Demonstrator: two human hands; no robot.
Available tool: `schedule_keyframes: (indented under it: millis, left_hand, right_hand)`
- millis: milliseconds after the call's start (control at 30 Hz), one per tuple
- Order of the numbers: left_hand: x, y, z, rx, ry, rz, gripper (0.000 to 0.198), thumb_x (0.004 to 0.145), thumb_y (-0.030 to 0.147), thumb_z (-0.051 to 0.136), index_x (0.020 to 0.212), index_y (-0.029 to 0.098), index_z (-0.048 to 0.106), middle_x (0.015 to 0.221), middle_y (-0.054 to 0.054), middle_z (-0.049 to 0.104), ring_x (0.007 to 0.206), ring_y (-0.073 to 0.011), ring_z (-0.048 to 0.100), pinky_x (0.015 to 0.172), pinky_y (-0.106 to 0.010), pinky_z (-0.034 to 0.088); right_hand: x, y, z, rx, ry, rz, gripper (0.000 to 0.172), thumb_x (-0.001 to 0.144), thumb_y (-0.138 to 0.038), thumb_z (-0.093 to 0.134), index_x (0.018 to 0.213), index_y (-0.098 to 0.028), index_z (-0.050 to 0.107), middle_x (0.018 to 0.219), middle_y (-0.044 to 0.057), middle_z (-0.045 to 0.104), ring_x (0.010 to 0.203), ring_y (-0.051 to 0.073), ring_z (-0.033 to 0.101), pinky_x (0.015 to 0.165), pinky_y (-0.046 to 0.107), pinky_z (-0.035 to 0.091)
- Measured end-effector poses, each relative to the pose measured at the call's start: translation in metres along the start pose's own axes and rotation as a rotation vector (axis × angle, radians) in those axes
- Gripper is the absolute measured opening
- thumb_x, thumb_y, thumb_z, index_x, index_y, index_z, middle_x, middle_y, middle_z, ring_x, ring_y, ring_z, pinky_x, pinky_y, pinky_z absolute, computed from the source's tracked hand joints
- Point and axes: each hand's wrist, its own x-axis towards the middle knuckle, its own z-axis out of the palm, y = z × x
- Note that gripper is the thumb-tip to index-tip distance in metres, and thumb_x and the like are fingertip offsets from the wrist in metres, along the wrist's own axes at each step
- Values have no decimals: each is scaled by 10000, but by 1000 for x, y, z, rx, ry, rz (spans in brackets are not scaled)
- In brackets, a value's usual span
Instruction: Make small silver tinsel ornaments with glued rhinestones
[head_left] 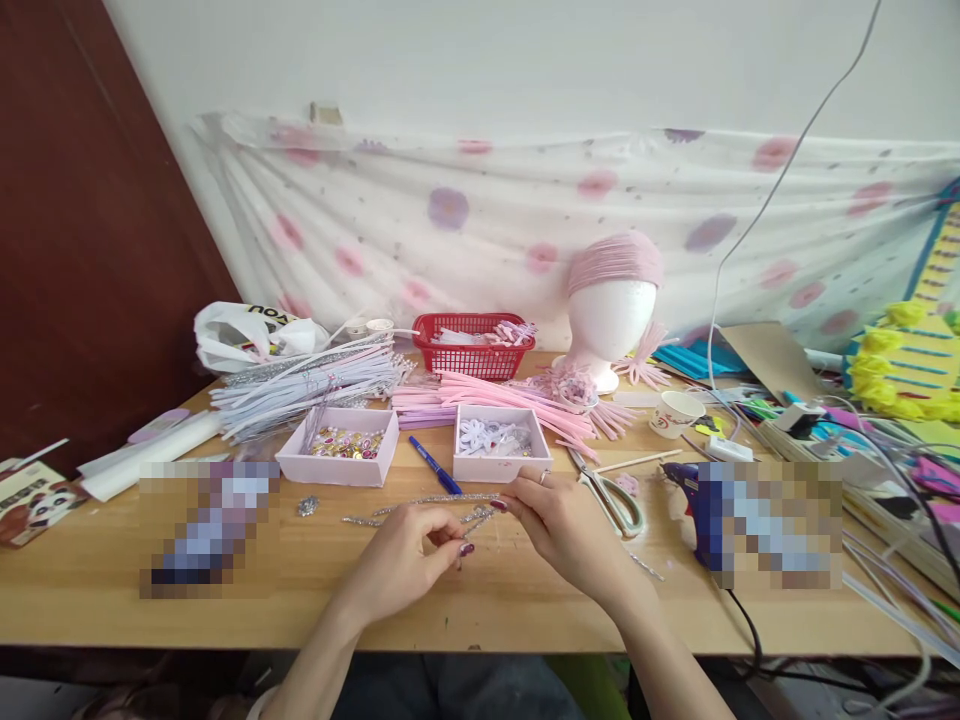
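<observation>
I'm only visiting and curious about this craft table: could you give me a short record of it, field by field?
Surface: wooden table
Left hand: fingers curled at the glittery silver stems; grip unclear
Right hand: pinches one end of those stems
Behind the hands: pink box of shiny bits, pink box of white pieces, blue pen between them
To the right: scissors, blue glue gun
Further back: red basket, white foam head wearing a pink band

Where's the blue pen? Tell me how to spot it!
Look at the middle of the wooden table. The pen lies slanted between the left pink box and the right pink box, the only dark blue stick among pink and silver things.
</observation>
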Motion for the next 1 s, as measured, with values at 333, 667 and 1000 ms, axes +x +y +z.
schedule_keyframes:
  millis: [333, 667, 1000]
  left_hand:
    - [0, -23, 37, -627, 599, -133, 292, 775, 448, 748, 776, 157, 723, 687, -53, 716, 665, -177, 655, 640, -254, 533]
    - [12, -7, 59, -1065, 692, -268, 397, 572, 487, 884, 676, 140, 724, 655, -42, 703, 590, -107, 573, 555, -187, 486]
    - [-14, -30, 31, -67, 447, 34, 159, 829, 254, 624, 713, 191, 713, 671, -22, 716, 609, -150, 642, 602, -227, 496]
  right_hand:
    - [-20, -10, 21, 179, 39, 21, 306, 1041, -280, 439, 828, -213, 649, 711, 18, 649, 652, 168, 604, 599, 257, 367]
    - [-25, -22, 55, 142, 50, 44, 366, 1046, -258, 381, 776, -198, 620, 689, 22, 639, 607, 155, 601, 561, 235, 343]
    - [-33, 5, 24, 65, -50, 55, 405, 1068, -374, 338, 867, -213, 651, 734, 18, 658, 627, 175, 664, 576, 261, 407]
